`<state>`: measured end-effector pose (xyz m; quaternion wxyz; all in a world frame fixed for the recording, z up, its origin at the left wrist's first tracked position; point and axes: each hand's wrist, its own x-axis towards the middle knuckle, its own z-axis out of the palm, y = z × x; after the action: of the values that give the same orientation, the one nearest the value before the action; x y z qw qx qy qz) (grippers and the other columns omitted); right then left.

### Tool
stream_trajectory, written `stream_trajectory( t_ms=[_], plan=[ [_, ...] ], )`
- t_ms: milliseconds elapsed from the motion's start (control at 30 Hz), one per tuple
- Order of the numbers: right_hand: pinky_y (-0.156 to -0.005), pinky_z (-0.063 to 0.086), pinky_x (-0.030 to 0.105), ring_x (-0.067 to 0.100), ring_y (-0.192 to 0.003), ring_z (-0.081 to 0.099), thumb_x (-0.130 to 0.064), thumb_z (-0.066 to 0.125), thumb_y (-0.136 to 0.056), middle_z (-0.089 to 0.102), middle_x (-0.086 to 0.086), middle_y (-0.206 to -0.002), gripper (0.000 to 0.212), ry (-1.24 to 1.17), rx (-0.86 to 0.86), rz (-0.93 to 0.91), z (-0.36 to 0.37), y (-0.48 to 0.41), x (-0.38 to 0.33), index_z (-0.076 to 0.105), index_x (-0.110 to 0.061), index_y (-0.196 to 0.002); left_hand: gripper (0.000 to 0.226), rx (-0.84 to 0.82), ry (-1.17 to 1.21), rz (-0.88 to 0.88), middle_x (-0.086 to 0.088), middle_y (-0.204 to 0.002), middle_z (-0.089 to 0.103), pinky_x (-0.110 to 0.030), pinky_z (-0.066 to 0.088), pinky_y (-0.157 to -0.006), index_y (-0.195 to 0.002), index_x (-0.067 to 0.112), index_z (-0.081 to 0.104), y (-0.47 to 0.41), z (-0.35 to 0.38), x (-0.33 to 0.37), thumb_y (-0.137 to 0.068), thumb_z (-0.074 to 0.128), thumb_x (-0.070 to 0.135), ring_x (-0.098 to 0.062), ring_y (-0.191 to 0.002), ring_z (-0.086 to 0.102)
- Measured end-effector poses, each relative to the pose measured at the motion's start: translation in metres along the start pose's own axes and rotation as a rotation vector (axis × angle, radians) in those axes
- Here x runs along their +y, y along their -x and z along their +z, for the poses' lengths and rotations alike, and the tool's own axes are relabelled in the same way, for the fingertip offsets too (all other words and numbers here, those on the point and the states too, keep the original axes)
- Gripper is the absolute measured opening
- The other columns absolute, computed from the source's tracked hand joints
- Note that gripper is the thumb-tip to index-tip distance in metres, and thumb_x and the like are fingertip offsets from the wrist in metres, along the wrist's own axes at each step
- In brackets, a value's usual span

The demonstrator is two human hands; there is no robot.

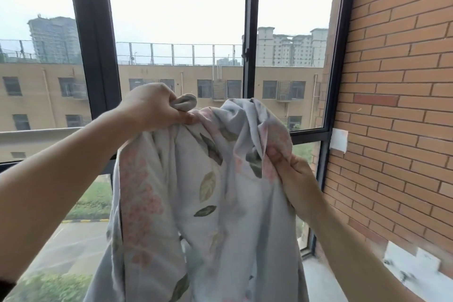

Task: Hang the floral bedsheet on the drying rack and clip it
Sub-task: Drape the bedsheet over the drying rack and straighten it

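Bedsheet (220,203) pale grey, pink flowers, green leaves; wall (397,81) orange brick.

Bare forearms (61,174), a dark sleeve edge (5,285) by the left elbow

The bedsheet (210,203) is soft, thin cloth, wrinkly and not shiny. The wall (402,81) is rough brick. The window frame (94,56) looks smooth and dark

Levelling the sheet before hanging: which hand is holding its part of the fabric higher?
The left hand, gripping a bunch of the floral bedsheet up high; the right hand pinches a fold lower down, nearer the brick wall.
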<state>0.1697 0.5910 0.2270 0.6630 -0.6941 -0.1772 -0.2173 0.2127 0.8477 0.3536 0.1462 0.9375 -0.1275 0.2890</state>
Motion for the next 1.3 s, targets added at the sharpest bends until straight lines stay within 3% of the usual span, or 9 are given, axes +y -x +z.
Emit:
stream_trajectory(
  t_ms=[400, 533, 600, 733, 900, 1067, 1167, 1233, 1300],
  plan=[
    [-0.057, 0.05, 0.021, 0.011, -0.061, 0.064, -0.041, 0.05, -0.098, 0.066, 0.003, -0.071, 0.039, 0.127, 0.056, -0.277, 0.057, -0.163, -0.134, 0.069, -0.012, -0.079, 0.049, 0.007, 0.249, -0.135, -0.004, -0.053, 0.056, -0.03, 0.04, -0.057, -0.061, 0.003, 0.068, 0.002, -0.025, -0.062, -0.071, 0.077, 0.05, -0.018, -0.058, 0.054],
    [-0.057, 0.049, 0.018, 0.013, -0.069, 0.064, -0.043, 0.054, -0.097, 0.067, 0.001, -0.078, 0.035, 0.188, 0.029, -0.08, 0.077, -0.194, -0.088, 0.07, -0.011, -0.094, 0.039, -0.003, 0.224, -0.134, -0.003, -0.059, 0.065, -0.032, 0.049, -0.063, -0.058, 0.013, 0.069, 0.007, -0.026, -0.064, -0.074, 0.075, 0.047, -0.019, -0.064, 0.061],
    [-0.055, 0.048, 0.01, 0.007, -0.074, 0.062, -0.039, 0.059, -0.094, 0.068, -0.005, -0.083, 0.023, 0.321, -0.131, 0.111, 0.074, -0.194, -0.054, 0.07, -0.022, -0.105, 0.042, 0.026, 0.172, -0.103, -0.003, -0.056, 0.061, -0.031, 0.046, -0.062, -0.059, 0.009, 0.065, 0.007, -0.021, -0.063, -0.076, 0.073, 0.047, -0.02, -0.062, 0.059],
    [-0.077, 0.052, 0.018, 0.007, -0.094, 0.066, -0.042, 0.071, -0.084, 0.073, -0.007, -0.107, 0.015, 0.535, -0.354, 0.273, 0.066, -0.201, -0.032, 0.075, -0.033, -0.095, 0.043, 0.052, 0.148, -0.096, -0.01, -0.059, 0.062, -0.031, 0.046, -0.059, -0.062, 0.006, 0.065, 0.006, -0.018, -0.061, -0.076, 0.072, 0.046, -0.02, -0.059, 0.058],
    [-0.065, 0.044, 0.022, 0.014, -0.097, 0.059, -0.055, 0.08, -0.068, 0.064, -0.003, -0.107, 0.06, 0.684, -0.142, 0.208, 0.067, -0.198, -0.032, 0.068, -0.014, -0.11, 0.05, 0.135, 0.13, -0.099, 0.003, -0.051, 0.05, -0.028, 0.038, -0.055, -0.061, 0.002, 0.06, 0.008, -0.015, -0.06, -0.072, 0.076, 0.048, -0.015, -0.053, 0.05],
    [-0.068, 0.046, 0.02, 0.01, -0.081, 0.063, -0.034, 0.08, -0.077, 0.066, -0.008, -0.078, 0.018, 0.748, -0.087, -0.264, 0.069, -0.178, -0.04, 0.07, -0.02, -0.078, 0.046, 0.118, 0.103, -0.118, -0.009, -0.059, 0.059, -0.03, 0.039, -0.057, -0.061, 0.003, 0.061, 0.007, -0.016, -0.057, -0.073, 0.076, 0.045, -0.023, -0.062, 0.058],
    [-0.061, 0.04, 0.026, 0.005, -0.046, 0.042, -0.055, 0.058, -0.088, 0.043, -0.014, -0.045, 0.053, 0.834, -0.392, -0.121, 0.062, -0.165, -0.043, 0.044, -0.023, -0.048, 0.043, 0.117, 0.074, -0.113, -0.012, -0.064, 0.065, -0.03, 0.04, -0.057, -0.06, 0.005, 0.064, 0.007, -0.014, -0.052, -0.074, 0.076, 0.044, -0.024, -0.064, 0.06],
    [-0.058, 0.033, 0.031, 0.013, -0.045, 0.035, -0.063, 0.042, -0.092, 0.034, -0.009, -0.04, 0.064, 0.94, -0.426, -0.052, 0.06, -0.156, -0.041, 0.027, -0.02, -0.048, 0.04, 0.119, 0.065, -0.112, -0.007, -0.061, 0.064, -0.03, 0.041, -0.057, -0.06, 0.008, 0.065, 0.008, -0.014, -0.049, -0.074, 0.075, 0.044, -0.02, -0.063, 0.059],
    [-0.059, 0.033, 0.032, 0.018, -0.051, 0.041, -0.06, 0.031, -0.097, 0.038, -0.003, -0.048, 0.064, 1.064, -0.368, -0.182, 0.061, -0.147, -0.037, 0.028, -0.016, -0.051, 0.039, 0.137, 0.068, -0.124, -0.004, -0.06, 0.063, -0.03, 0.041, -0.058, -0.057, 0.01, 0.064, 0.012, -0.016, -0.047, -0.073, 0.076, 0.044, -0.019, -0.063, 0.059]
  ],
)
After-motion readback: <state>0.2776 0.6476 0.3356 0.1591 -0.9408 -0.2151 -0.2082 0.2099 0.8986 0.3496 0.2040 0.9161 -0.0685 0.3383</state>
